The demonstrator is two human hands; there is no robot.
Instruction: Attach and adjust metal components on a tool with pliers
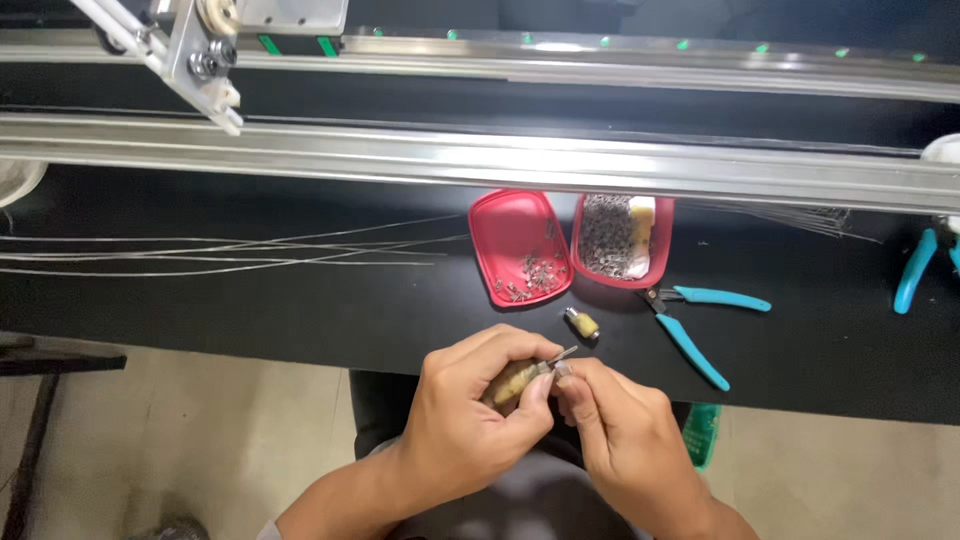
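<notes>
A small yellowish tool handle [512, 381] with a metal tip is gripped in the left hand [470, 420] above the black surface's [300, 310] edge, while a tiny part is pinched at its tip by the right hand [620, 425], apparently mid-fitting, so steady fine alignment is called for.

Head view — one camera, looking steeply down from above the bench.

It sits close over the person's left hand [470, 415] and right hand [625, 430], low in the middle of the frame, and faces forward across the black tabletop [300, 310] to the metal rails [500, 160] along the far side — floor shows beneath the near edge. No second view shares the scene.
</notes>
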